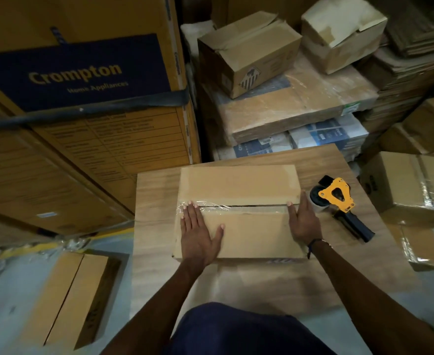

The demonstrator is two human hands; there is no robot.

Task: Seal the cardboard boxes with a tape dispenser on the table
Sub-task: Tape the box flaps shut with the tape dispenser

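A brown cardboard box [239, 185] lies on the small wooden table [154, 201], flaps folded down with a dark gap along the middle seam. Clear tape covers the left part of that seam. My left hand [198, 231] rests flat on the near flap, fingers spread, fingertips at the taped seam. Against the box's right end, my right hand [303, 221] presses with fingers extended and holds nothing. The yellow and black tape dispenser [339, 201] lies on the table just right of my right hand, handle toward me.
A tall Crompton carton [82, 73] stands at the left. Stacked boxes and wrapped packs [287, 103] fill the space behind the table. More taped boxes [413, 185] sit at the right. A closed carton [74, 295] lies on the floor at lower left.
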